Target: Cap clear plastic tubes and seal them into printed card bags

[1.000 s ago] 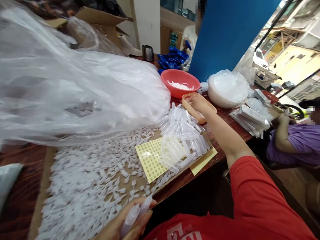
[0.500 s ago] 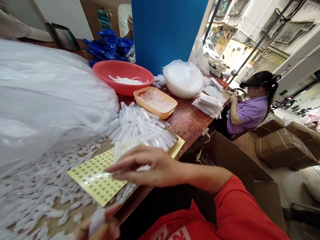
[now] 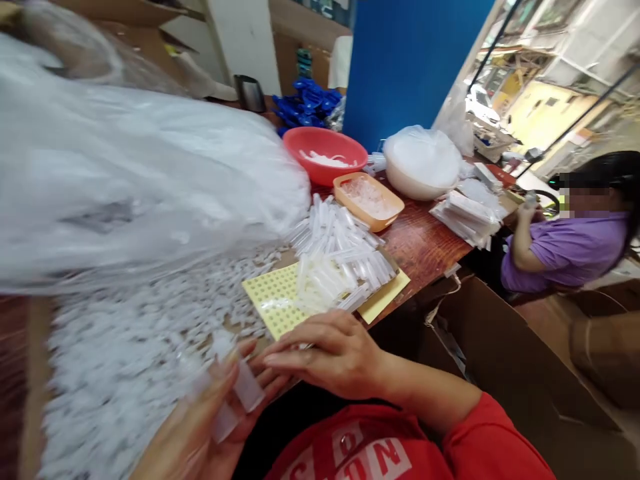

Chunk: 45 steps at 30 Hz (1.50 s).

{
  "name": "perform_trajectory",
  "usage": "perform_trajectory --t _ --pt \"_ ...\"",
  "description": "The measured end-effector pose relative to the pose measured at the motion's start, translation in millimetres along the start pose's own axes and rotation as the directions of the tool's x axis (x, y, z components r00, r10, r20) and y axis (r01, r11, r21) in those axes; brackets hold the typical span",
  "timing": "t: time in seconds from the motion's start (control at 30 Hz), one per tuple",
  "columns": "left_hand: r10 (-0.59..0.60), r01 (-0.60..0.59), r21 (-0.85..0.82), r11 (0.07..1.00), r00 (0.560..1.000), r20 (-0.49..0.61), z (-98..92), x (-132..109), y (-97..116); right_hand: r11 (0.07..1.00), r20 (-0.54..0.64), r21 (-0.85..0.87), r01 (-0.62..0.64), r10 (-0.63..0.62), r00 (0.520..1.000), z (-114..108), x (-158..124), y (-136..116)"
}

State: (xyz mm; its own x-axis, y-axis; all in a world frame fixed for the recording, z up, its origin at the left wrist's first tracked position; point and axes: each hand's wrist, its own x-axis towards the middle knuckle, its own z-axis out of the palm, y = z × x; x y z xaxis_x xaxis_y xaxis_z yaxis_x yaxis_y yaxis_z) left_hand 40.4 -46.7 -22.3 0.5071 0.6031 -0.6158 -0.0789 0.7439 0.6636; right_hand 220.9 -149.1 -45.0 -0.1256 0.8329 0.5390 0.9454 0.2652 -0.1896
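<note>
My left hand (image 3: 215, 413), low in the view, is closed around small translucent white pieces (image 3: 247, 387). My right hand (image 3: 333, 353) reaches across from the right, its fingertips close to the left hand's fingers; whether something small is between them is hidden. Just beyond it lies a yellow sticker sheet (image 3: 273, 297) with rows of round dots. Clear plastic tubes (image 3: 340, 240) are heaped on and behind that sheet. Many small white pieces (image 3: 115, 353) cover the cardboard to the left.
Behind the tubes stand an orange tray (image 3: 370, 200), a red bowl (image 3: 325, 157) and a cream bowl (image 3: 425, 173). A big plastic bag (image 3: 150, 173) fills the left. A person in purple (image 3: 565, 247) sits at right, near an open cardboard box (image 3: 500, 360).
The view has swung left, so the bowls and tubes appear further right. My hands have come together, and the left one now shows more fully with white pieces in it.
</note>
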Motion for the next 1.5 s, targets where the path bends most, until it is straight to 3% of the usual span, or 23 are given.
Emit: perform_trajectory --t 0.07,0.17,0.3,0.37,0.43,0.53,0.6,0.67,0.77,0.9,0.97,1.03,1.2,1.37,1.43,1.5 --pt "0.018 -0.018 -0.015 1.0 1.0 0.001 11.8 -16 4 1.0 -0.05 0.024 0.014 -0.013 0.999 -9 5 -4" --pt "0.141 -0.149 0.039 0.988 0.977 0.159 15.4 -24 6 0.996 -0.078 0.09 0.018 -0.01 0.997 -21 10 -8" --pt "0.143 -0.179 0.126 0.976 0.958 0.25 3.7 -23 5 0.982 0.07 0.186 -0.019 0.006 0.998 -27 6 -3" --pt "0.115 -0.173 0.166 0.971 0.944 0.309 -3.4 -23 4 0.956 0.09 0.285 -0.067 0.043 0.995 -26 2 2" --pt "0.09 -0.192 0.253 0.948 0.926 0.367 -8.0 -25 4 0.886 0.061 0.435 -0.16 0.148 0.987 -25 -2 4" --pt "0.125 -0.318 0.464 0.827 0.908 0.399 -10.5 -31 6 0.648 0.035 0.714 -0.266 0.346 0.937 -25 -5 2" --pt "0.207 -0.464 0.554 0.691 0.862 0.463 -11.9 -33 9 0.504 0.078 0.815 -0.287 0.396 0.915 -27 -4 -1" --pt "0.28 -0.59 0.58 0.562 0.795 0.537 -15.2 -35 10 0.469 0.143 0.826 -0.313 0.363 0.921 -29 -3 -3" --pt "0.332 -0.695 0.605 0.388 0.718 0.612 -23.8 -35 8 0.598 0.185 0.749 -0.286 0.226 0.956 -34 -1 -2" --pt "0.425 -0.807 0.589 0.054 0.552 0.717 -32.2 -38 0 0.872 0.11 0.487 -0.045 -0.01 0.994 -42 7 1" --pt "0.452 -0.799 0.583 -0.15 0.469 0.759 -32.1 -41 -3 0.931 0.127 0.361 0.055 -0.108 0.986 -46 14 2" --pt "0.457 -0.764 0.581 -0.279 0.427 0.78 -30.4 -44 -3 0.941 0.202 0.327 0.091 -0.163 0.966 -48 19 0" --pt "0.451 -0.747 0.562 -0.356 0.389 0.803 -29.9 -45 -3 0.934 0.337 0.355 0.036 -0.164 0.927 -49 19 -3" --pt "0.437 -0.732 0.569 -0.376 0.401 0.805 -35.4 -46 -5 0.915 0.34 0.404 0.017 -0.167 0.925 -46 9 -4" --pt "0.443 -0.729 0.565 -0.387 0.391 0.807 -37.1 -46 -5 0.926 0.302 0.376 0.041 -0.165 0.939 -45 6 -5" --pt "0.444 -0.732 0.55 -0.402 0.37 0.816 -37.9 -47 -5 0.901 0.337 0.433 -0.008 -0.153 0.929 -45 5 -5"
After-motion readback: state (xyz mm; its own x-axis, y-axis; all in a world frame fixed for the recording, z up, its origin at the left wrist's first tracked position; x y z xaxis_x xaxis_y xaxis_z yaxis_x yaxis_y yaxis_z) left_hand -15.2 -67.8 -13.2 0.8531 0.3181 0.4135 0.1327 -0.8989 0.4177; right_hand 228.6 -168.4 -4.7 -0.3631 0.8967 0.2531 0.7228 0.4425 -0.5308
